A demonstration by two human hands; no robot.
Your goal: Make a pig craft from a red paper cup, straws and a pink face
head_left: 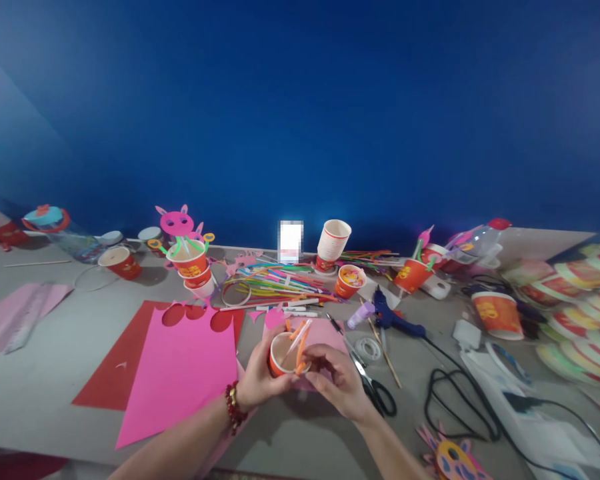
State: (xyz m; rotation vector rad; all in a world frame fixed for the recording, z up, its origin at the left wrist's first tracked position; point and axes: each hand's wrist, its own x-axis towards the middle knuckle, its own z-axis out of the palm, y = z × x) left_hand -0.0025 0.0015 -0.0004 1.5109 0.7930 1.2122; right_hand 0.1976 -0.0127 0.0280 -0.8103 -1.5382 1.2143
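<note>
The grey table (25, 400) bears a red sheet (113, 360), scissors (364, 378), a tape roll (378, 351) and a blue glue gun (393, 321).

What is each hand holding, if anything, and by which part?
The left hand holds a paper cup around its outer side. The right hand is at the cup's rim, by an orange strip; whether it pinches either is unclear.

At near centre, cup (283, 349) between left hand (257, 375) and right hand (339, 381). Left on the tabletop (30, 400), one paper sheet (180, 373) partly over another sheet (109, 370). Just right of the right hand, scissors (365, 377); farther back, glue gun (389, 315). Behind the held cup, pipe cleaners (280, 283); beside these, cup stack (334, 240).
</note>
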